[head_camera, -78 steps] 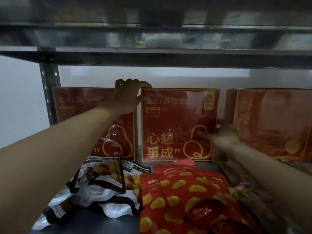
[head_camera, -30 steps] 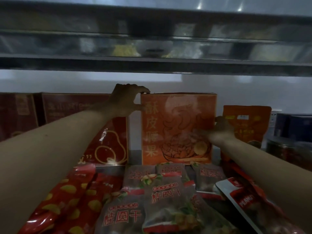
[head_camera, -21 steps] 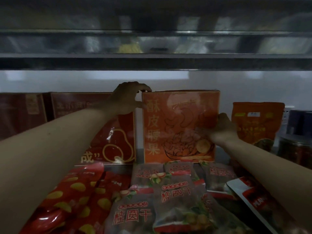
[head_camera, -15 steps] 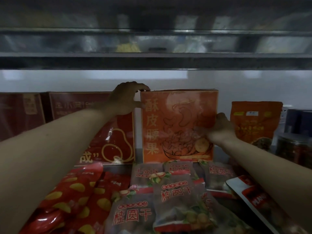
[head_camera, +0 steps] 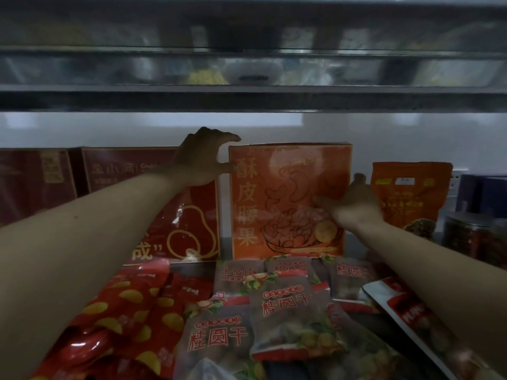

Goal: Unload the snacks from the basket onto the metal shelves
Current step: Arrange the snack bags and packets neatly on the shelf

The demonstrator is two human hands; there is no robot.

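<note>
An orange box point(head_camera: 288, 201) stood upright at the back of the metal shelf point(head_camera: 356, 245), between a red box point(head_camera: 192, 229) and an orange pouch point(head_camera: 408, 196). The left hand point(head_camera: 201, 157) pinched its top left corner, fingers curled over the top edge, while the right hand point(head_camera: 354, 204) clasped its right edge. Brown snack packets point(head_camera: 285, 305) and red bags point(head_camera: 123, 311) lay in front.

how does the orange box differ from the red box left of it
The orange box is bright orange with a cashew drawing; the red box is darker, with a gold gourd outline. The left hand and right hand hold the orange box; only the left arm crosses the red box. Both stand upright at the back of the shelf.
</note>
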